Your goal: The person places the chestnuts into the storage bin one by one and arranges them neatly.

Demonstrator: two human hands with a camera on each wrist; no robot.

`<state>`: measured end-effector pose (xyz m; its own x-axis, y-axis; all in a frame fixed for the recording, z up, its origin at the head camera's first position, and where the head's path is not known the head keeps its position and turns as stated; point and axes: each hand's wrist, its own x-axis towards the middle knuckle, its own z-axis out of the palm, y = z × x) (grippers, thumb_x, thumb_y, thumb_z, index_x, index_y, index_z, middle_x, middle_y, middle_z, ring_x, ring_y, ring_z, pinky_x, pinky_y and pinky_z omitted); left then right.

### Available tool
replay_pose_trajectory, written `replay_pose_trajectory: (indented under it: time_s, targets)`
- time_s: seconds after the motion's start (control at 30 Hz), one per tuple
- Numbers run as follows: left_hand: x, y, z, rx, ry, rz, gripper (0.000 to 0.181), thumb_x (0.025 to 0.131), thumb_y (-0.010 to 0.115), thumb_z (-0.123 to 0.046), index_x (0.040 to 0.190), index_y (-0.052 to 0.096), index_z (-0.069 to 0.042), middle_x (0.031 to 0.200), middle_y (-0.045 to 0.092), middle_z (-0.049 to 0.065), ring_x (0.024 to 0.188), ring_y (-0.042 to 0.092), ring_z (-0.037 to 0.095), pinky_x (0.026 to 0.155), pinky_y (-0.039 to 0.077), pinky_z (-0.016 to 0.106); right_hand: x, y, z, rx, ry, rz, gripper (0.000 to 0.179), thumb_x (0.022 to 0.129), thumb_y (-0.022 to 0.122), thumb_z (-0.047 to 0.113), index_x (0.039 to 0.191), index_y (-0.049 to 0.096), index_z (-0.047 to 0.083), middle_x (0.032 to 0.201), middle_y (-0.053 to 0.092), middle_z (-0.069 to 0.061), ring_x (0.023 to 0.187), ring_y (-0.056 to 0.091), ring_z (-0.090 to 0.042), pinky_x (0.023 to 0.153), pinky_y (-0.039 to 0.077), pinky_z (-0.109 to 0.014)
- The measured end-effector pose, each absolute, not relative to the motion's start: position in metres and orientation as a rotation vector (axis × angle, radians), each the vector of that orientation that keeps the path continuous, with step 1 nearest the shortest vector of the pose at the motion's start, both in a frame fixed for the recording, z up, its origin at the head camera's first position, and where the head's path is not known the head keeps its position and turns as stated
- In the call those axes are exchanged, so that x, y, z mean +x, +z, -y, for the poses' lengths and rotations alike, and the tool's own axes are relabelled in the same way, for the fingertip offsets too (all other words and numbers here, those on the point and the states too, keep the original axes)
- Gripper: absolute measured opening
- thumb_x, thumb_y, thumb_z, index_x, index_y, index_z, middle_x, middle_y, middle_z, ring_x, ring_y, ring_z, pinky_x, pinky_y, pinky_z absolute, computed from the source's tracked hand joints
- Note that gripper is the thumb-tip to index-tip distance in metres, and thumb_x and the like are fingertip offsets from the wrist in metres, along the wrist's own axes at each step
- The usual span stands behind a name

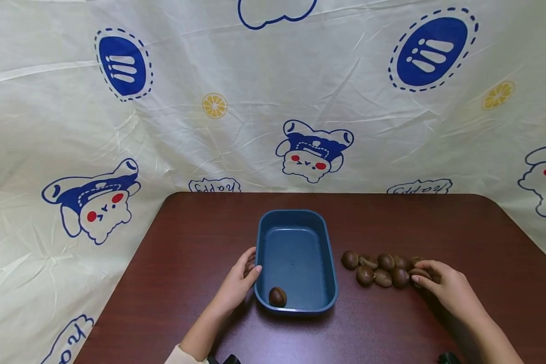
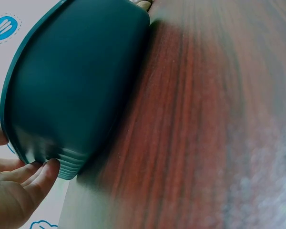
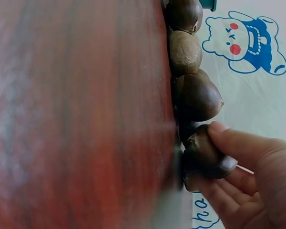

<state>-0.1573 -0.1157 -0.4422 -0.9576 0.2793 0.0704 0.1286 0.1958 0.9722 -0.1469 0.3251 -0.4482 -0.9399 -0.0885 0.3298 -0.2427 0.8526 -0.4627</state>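
A blue plastic box (image 1: 296, 258) stands on the table with one chestnut (image 1: 277, 297) in its near left corner. My left hand (image 1: 237, 283) holds the box at its left side, thumb at the rim and fingertips against the outer wall, as the left wrist view shows. To the right of the box, several shiny brown chestnuts (image 1: 365, 276) lie in two rough rows. At the right end of these rows my right hand (image 1: 452, 288) pinches a chestnut (image 3: 207, 152) between thumb and fingers. Its neighbours lie close beside it, one partly hidden behind it.
The dark reddish-brown wooden table (image 1: 200, 227) has rounded far corners. Behind and beside it hangs a pale sheet (image 1: 245, 146) printed with blue cartoon figures and orange slices. Small black objects (image 1: 449, 358) show at the bottom edge near both forearms.
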Motion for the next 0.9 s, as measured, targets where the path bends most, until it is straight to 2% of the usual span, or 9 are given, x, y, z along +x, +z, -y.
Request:
replay_pose_trajectory:
  time_s: [0.13,0.2,0.37,0.53,0.67,0.77,0.9]
  targets:
    - [-0.158,-0.443,0.116,0.406,1.884,-2.334,0.048,0.095,0.045,-0.010,0.137,0.025,0.003,0.133,0.034,0.027,0.119,0.038,0.040,0.091,0.036,0.050,-0.150,-0.442,-0.322,0.262,0.729,2.679,0.026,0.076,0.073,0.018,0.096,0.063,0.006,0.091,0.064,-0.011,0.081,0.055,-0.007,0.063,0.040,-0.020]
    - [-0.158,-0.443,0.116,0.405,1.883,-2.335,0.048,0.095,0.045,-0.009,0.137,0.026,0.003,0.133,0.035,0.026,0.119,0.038,0.040,0.091,0.036,0.050,-0.151,-0.437,-0.318,0.273,0.732,2.666,0.025,0.077,0.072,0.018,0.097,0.063,0.006,0.092,0.063,-0.010,0.081,0.052,-0.003,0.064,0.039,-0.018]
    - [-0.159,-0.444,0.117,0.401,1.873,-2.343,0.048,0.095,0.045,-0.011,0.137,0.026,0.002,0.133,0.035,0.026,0.119,0.038,0.040,0.091,0.036,0.050,-0.154,-0.427,-0.305,0.318,0.732,2.631,0.025,0.077,0.071,0.016,0.099,0.062,0.006,0.092,0.062,-0.009,0.081,0.055,-0.015,0.064,0.040,-0.023]
    - [-0.158,-0.443,0.116,0.381,1.861,-2.343,0.048,0.095,0.045,-0.010,0.137,0.026,0.001,0.133,0.035,0.025,0.119,0.038,0.039,0.091,0.036,0.050,-0.156,-0.418,-0.290,0.369,0.751,2.581,0.025,0.076,0.072,0.012,0.098,0.062,0.007,0.091,0.062,-0.005,0.081,0.053,-0.006,0.065,0.039,-0.014]
    - [-0.156,-0.438,0.115,0.393,1.876,-2.329,0.047,0.095,0.044,-0.008,0.137,0.025,0.003,0.133,0.034,0.027,0.119,0.038,0.040,0.090,0.037,0.050,-0.158,-0.411,-0.278,0.401,0.773,2.584,0.026,0.077,0.071,0.012,0.101,0.062,0.007,0.094,0.061,-0.005,0.083,0.054,-0.007,0.065,0.042,-0.012]
    - [-0.156,-0.438,0.115,0.402,1.886,-2.321,0.048,0.095,0.045,-0.008,0.137,0.025,0.003,0.133,0.034,0.027,0.119,0.037,0.041,0.090,0.037,0.050,-0.159,-0.406,-0.268,0.428,0.764,2.591,0.027,0.078,0.070,0.012,0.102,0.061,0.007,0.096,0.060,-0.006,0.084,0.056,-0.015,0.066,0.044,-0.018]
    - [-0.158,-0.443,0.116,0.399,1.873,-2.336,0.048,0.095,0.045,-0.010,0.137,0.026,0.002,0.133,0.034,0.026,0.119,0.038,0.040,0.091,0.036,0.050,-0.163,-0.402,-0.254,0.499,0.761,2.579,0.028,0.077,0.070,0.007,0.104,0.060,0.006,0.098,0.060,-0.005,0.083,0.057,-0.020,0.065,0.046,-0.026]
